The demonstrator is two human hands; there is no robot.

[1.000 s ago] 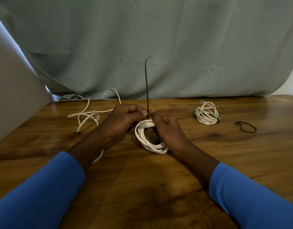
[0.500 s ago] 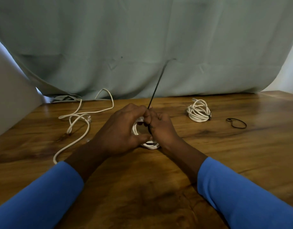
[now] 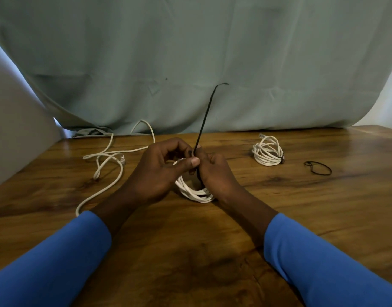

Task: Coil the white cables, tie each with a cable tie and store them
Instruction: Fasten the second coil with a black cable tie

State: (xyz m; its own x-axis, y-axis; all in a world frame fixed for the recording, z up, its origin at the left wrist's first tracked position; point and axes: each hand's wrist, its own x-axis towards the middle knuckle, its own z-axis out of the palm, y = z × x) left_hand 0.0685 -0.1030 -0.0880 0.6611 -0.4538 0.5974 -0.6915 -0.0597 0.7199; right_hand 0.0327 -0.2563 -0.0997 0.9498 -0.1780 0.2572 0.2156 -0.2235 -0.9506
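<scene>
Cable tie (image 3: 205, 120) tilted right, white coil (image 3: 197, 193) — looped

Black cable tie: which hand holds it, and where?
The left hand and right hand both pinch the black cable tie near its bottom, at the white coil.

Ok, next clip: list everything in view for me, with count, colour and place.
held coil: 1, white, table centre, between the hands
long cable tie: 1, black, rising from the held coil, tip bent
tied coil: 1, white with a black tie, back right
loose cable: 1, white, uncoiled, back left
spare tie: 1, black, looped, far right
table: 1, brown wood
cloth backdrop: 1, grey-green, behind the table
panel: 1, pale grey, left edge
sleeves: 2, blue, bottom corners
left hand: 1, pinches the long cable tie
right hand: 1, grips the held coil
</scene>
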